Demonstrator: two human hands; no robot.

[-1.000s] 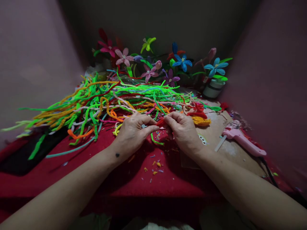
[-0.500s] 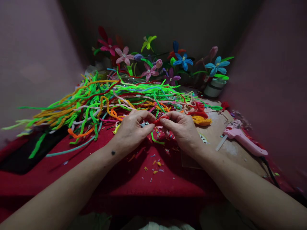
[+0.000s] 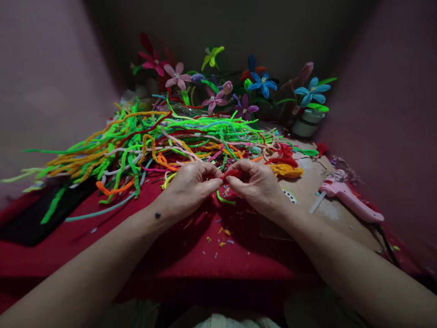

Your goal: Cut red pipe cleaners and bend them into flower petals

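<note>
Over the middle of the red-covered table, a red pipe cleaner piece is pinched between my two hands. My left hand is closed, thumb and fingertips at its left end. My right hand is closed too, gripping the same piece close by, so the fingertips of both hands nearly touch. The fingers cover much of it, and its full shape is hidden. Beneath and behind the hands lie a short green pipe cleaner and small coloured fuzz scraps.
A large pile of coloured pipe cleaners spreads behind and left. Pipe cleaner flowers stand at the back, near a whitish jar. A pink glue gun rests on a board at right, near yellow-orange bundles.
Both sets of fingertips have drawn closer together on the red piece. A small metallic item seen by my left fingers before is now out of sight. The view has shifted slightly.
</note>
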